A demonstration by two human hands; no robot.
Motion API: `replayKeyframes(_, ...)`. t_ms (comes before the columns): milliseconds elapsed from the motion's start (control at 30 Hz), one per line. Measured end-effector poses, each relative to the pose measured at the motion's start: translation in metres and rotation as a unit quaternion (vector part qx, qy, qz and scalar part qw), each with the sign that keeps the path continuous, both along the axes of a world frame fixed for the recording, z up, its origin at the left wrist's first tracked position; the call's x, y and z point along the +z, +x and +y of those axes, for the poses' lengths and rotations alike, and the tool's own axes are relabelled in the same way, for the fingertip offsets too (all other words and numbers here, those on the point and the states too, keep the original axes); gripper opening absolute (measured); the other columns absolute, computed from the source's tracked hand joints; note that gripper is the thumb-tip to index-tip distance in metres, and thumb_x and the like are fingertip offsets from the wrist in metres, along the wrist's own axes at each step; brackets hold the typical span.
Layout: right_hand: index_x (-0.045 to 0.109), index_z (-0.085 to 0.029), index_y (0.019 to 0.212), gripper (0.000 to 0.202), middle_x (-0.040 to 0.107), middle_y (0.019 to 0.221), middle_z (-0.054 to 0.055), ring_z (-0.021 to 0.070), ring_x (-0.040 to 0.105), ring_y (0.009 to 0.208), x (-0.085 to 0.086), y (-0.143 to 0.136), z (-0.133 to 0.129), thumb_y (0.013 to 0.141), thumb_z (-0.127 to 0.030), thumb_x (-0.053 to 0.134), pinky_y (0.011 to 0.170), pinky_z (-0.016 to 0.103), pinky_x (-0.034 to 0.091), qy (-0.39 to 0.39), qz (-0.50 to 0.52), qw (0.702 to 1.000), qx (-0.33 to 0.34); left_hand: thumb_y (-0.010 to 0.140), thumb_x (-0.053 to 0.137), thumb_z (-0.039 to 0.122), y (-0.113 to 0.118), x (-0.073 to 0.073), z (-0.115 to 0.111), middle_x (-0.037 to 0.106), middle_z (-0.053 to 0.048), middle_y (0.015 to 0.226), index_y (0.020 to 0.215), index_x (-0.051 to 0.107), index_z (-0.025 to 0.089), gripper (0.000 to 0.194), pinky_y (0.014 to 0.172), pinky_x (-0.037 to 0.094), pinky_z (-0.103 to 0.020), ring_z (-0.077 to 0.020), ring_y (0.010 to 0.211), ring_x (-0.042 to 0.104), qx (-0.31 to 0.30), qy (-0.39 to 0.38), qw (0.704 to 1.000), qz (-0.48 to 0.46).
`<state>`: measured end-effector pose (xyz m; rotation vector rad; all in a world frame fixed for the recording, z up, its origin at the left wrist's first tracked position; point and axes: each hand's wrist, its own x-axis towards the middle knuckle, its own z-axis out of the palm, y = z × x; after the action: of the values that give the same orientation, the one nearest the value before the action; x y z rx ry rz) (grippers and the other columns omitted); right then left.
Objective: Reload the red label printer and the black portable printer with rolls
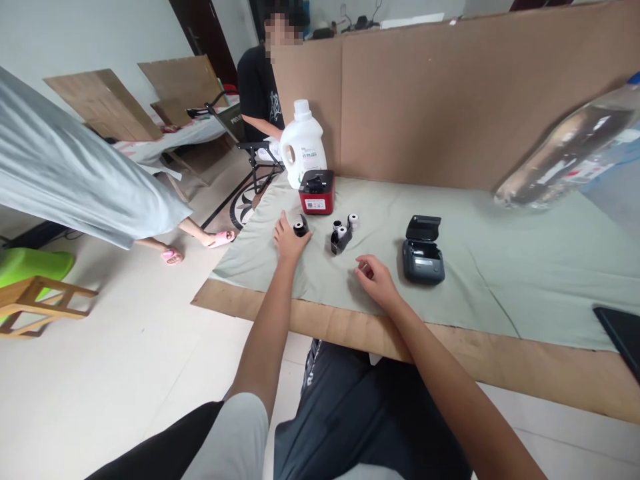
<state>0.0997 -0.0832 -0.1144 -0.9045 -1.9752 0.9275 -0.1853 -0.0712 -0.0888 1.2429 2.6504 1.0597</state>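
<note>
My left hand [291, 239] is over the cloth with its fingers spread. Between its thumb and fingers stands a small black roll [301, 227] with a white core; whether the hand touches it I cannot tell. To its right is a loose group of black and white rolls [342, 232], with a strip of black film unwound. My right hand [374, 279] hovers low over the cloth, fingers loosely curled and apart, nothing seen in them. Nearest to it is a small dark label printer [424, 261], its lid [423, 228] raised.
A red and black box-shaped device [317, 193] stands before a white jug [304, 143]. A cardboard wall [425, 113] closes the back, with a large plastic bottle [570, 157] at right. A dark flat object [620, 340] lies at the right edge. A person [257, 87] sits behind.
</note>
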Motion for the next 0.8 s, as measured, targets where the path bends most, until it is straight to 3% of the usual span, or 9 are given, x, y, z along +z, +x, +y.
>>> replayKeyframes(67, 0.062, -0.023, 0.112, 0.025, 0.064, 0.098, 0.004, 0.0135, 0.054, 0.064, 0.001, 0.0, 0.0, 0.089, -0.033, 0.059, 0.066, 0.031, 0.048, -0.005, 0.001, 1.0, 0.003, 0.075, 0.083, 0.055, 0.008, 0.009, -0.005, 0.034, -0.02, 0.167, 0.165, 0.02, 0.022, 0.115, 0.121, 0.032, -0.052, -0.0392, 0.151, 0.036, 0.017, 0.046, 0.998, 0.041)
replayKeyframes(133, 0.062, -0.023, 0.112, 0.025, 0.064, 0.097, 0.004, 0.0131, 0.054, 0.063, 0.003, -0.001, -0.001, 0.089, -0.033, 0.059, 0.066, 0.031, 0.047, -0.01, 0.002, 1.0, 0.007, 0.079, 0.081, 0.054, 0.018, 0.018, -0.009, 0.035, -0.019, 0.166, 0.163, 0.028, 0.022, 0.104, 0.121, 0.031, -0.05, -0.0379, 0.15, 0.037, -0.004, 0.08, 0.994, 0.075)
replayKeyframes(267, 0.062, -0.023, 0.111, 0.024, 0.064, 0.095, 0.003, 0.0129, 0.054, 0.063, 0.004, -0.002, -0.001, 0.088, -0.033, 0.06, 0.066, 0.03, 0.047, -0.017, 0.002, 1.0, 0.009, 0.096, 0.063, 0.036, 0.035, 0.033, -0.003, 0.061, -0.012, 0.141, 0.133, 0.063, 0.023, 0.039, 0.116, 0.036, -0.043, -0.0309, 0.135, 0.053, -0.146, 0.101, 0.98, 0.094)
replayKeyframes(333, 0.062, -0.023, 0.111, 0.024, 0.064, 0.095, 0.002, 0.0131, 0.054, 0.063, 0.003, -0.002, -0.001, 0.088, -0.033, 0.06, 0.067, 0.03, 0.047, -0.019, 0.004, 1.0, 0.008, 0.098, 0.058, 0.03, 0.041, 0.04, 0.007, 0.07, -0.009, 0.127, 0.115, 0.071, 0.023, 0.023, 0.111, 0.04, -0.04, -0.027, 0.123, 0.061, -0.217, 0.084, 0.969, 0.083)
replayKeyframes(433, 0.062, -0.023, 0.11, 0.024, 0.064, 0.094, 0.003, 0.0134, 0.054, 0.064, 0.003, -0.002, 0.0, 0.089, -0.033, 0.059, 0.067, 0.03, 0.047, -0.022, 0.01, 1.0, 0.007, 0.097, 0.059, 0.029, 0.049, 0.051, 0.032, 0.075, -0.007, 0.118, 0.109, 0.075, 0.022, 0.021, 0.108, 0.042, -0.039, -0.026, 0.118, 0.064, -0.261, 0.056, 0.961, 0.068)
replayKeyframes(633, 0.062, -0.023, 0.108, 0.023, 0.064, 0.093, 0.002, 0.0123, 0.052, 0.062, 0.002, -0.004, 0.001, 0.088, -0.035, 0.06, 0.065, 0.029, 0.044, -0.039, 0.017, 0.999, 0.008, 0.091, 0.068, 0.048, 0.077, 0.057, 0.089, 0.08, -0.009, 0.116, 0.129, 0.074, 0.023, 0.046, 0.11, 0.039, -0.046, -0.0309, 0.117, 0.067, -0.278, -0.116, 0.952, 0.054)
replayKeyframes(733, 0.063, -0.022, 0.107, 0.023, 0.064, 0.091, 0.002, 0.0122, 0.052, 0.064, 0.004, -0.005, 0.0, 0.088, -0.035, 0.06, 0.065, 0.029, 0.045, -0.047, 0.029, 0.998, 0.004, 0.087, 0.072, 0.044, 0.092, 0.06, 0.102, 0.08, -0.012, 0.117, 0.118, 0.08, 0.024, 0.038, 0.109, 0.038, -0.046, -0.0325, 0.117, 0.067, -0.294, -0.169, 0.934, 0.112)
replayKeyframes(800, 0.064, -0.022, 0.104, 0.022, 0.064, 0.089, 0.001, 0.0128, 0.054, 0.064, 0.008, -0.004, 0.0, 0.087, -0.036, 0.061, 0.065, 0.03, 0.045, -0.058, 0.046, 0.997, -0.007, 0.087, 0.072, 0.041, 0.101, 0.065, 0.1, 0.08, -0.012, 0.113, 0.11, 0.082, 0.024, 0.03, 0.106, 0.039, -0.045, -0.0324, 0.113, 0.068, -0.303, -0.152, 0.929, 0.146)
